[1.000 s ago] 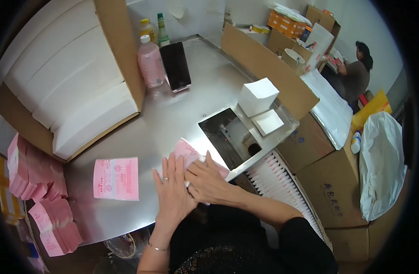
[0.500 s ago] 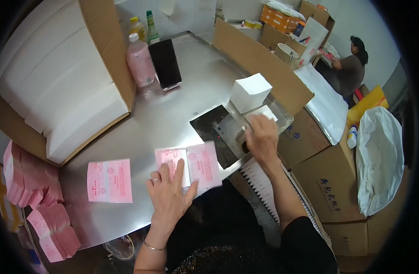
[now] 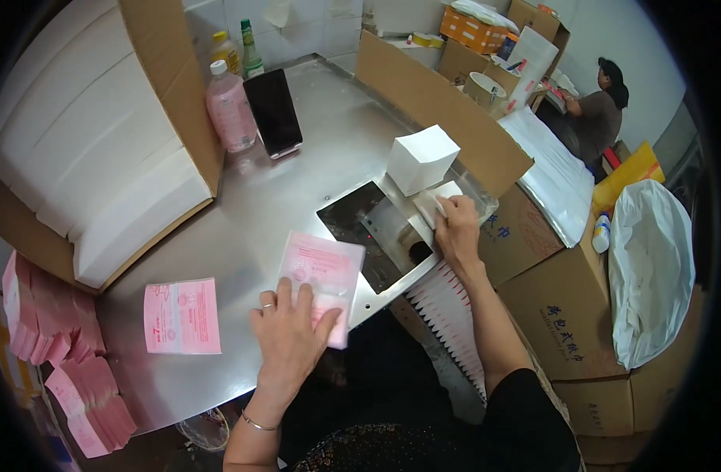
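My left hand holds a pink-and-white printed packet near the table's front edge. Its fingers lie across the lower half and the thumb is at the right side. The packet is tilted and slightly blurred. To the right, beyond a dark rectangular opening in the tabletop, my right hand pinches the edge of a thin whitish sheet; its fingertips are partly hidden. Just behind that hand stands a white block-shaped stack. Another pink printed packet lies flat to the left of my left hand.
A large carton full of white stacks leans at the left, with bundles of pink packets below it. A dark phone and a pink bottle stand at the back. Cartons crowd the right; another person sits farther off.
The packet under my left hand has turned from lying crosswise to pointing away from me. My right hand has drawn back slightly, with a whitish sheet now showing at its fingers.
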A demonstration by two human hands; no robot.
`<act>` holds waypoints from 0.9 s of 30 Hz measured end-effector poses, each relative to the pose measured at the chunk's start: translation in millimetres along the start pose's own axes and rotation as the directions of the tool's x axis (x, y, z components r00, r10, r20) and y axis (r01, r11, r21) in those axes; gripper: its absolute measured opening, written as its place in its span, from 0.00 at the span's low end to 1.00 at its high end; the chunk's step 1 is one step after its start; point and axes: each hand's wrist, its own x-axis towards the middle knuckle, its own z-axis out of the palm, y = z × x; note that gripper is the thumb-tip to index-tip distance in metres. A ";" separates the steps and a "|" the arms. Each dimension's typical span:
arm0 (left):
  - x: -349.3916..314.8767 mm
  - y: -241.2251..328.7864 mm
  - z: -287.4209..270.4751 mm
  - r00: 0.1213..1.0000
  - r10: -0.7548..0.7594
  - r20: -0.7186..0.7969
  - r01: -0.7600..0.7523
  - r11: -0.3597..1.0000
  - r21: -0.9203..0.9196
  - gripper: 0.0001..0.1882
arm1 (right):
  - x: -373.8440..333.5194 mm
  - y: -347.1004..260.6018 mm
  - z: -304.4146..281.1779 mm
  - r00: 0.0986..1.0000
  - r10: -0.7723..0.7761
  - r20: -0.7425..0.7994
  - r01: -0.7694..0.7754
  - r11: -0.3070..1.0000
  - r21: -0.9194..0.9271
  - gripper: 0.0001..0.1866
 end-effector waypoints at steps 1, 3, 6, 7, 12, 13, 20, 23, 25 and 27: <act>-0.5 1.5 4.1 1.000 -0.005 0.007 0.005 1.000 -0.013 0.25 | 3.5 0.5 -4.6 0.996 -0.020 -0.085 0.021 1.000 0.017 0.14; -3.8 6.8 5.3 0.998 0.060 0.015 -0.059 0.996 -0.060 0.25 | 6.8 -10.1 -10.1 0.984 -0.072 -0.163 0.086 0.993 0.083 0.19; -10.7 -0.2 2.8 0.996 0.069 0.054 -0.054 0.971 -0.233 0.27 | -19.9 -86.2 -11.3 0.873 -0.477 -0.102 0.485 0.830 0.275 0.19; -8.4 -5.9 1.6 0.997 0.017 0.070 0.009 0.936 -0.351 0.28 | -45.4 -119.9 -17.4 0.795 -0.604 0.045 0.594 0.793 0.136 0.19; 0.7 -2.1 -8.2 1.000 0.019 0.011 -0.014 0.954 -0.299 0.37 | -41.8 -159.4 12.7 0.753 -0.612 0.243 0.519 0.779 0.352 0.19; -1.5 4.7 -8.4 0.999 0.014 -0.037 -0.028 0.919 -0.393 0.39 | -19.8 -166.8 26.0 0.664 -0.579 0.473 0.531 0.811 0.248 0.15; -42.1 -84.4 -6.8 0.896 -0.296 -0.332 0.346 0.933 0.102 0.29 | -2.9 -102.0 71.0 0.917 -0.272 0.293 0.188 0.940 0.285 0.12; -52.5 -99.9 -15.1 0.844 -0.523 -0.117 0.535 0.810 0.239 0.27 | 19.3 -91.8 43.0 0.663 -0.048 0.747 0.116 0.992 -0.039 0.10; -62.6 -99.3 -14.9 0.901 -0.430 -0.051 0.432 0.885 0.171 0.26 | 4.0 -89.2 22.7 0.701 -0.114 0.704 0.129 0.991 0.033 0.10; -72.6 -96.6 -21.8 0.943 -0.331 0.017 0.328 0.939 0.101 0.25 | -8.2 -83.5 6.3 0.882 -0.130 0.452 0.040 0.979 0.202 0.12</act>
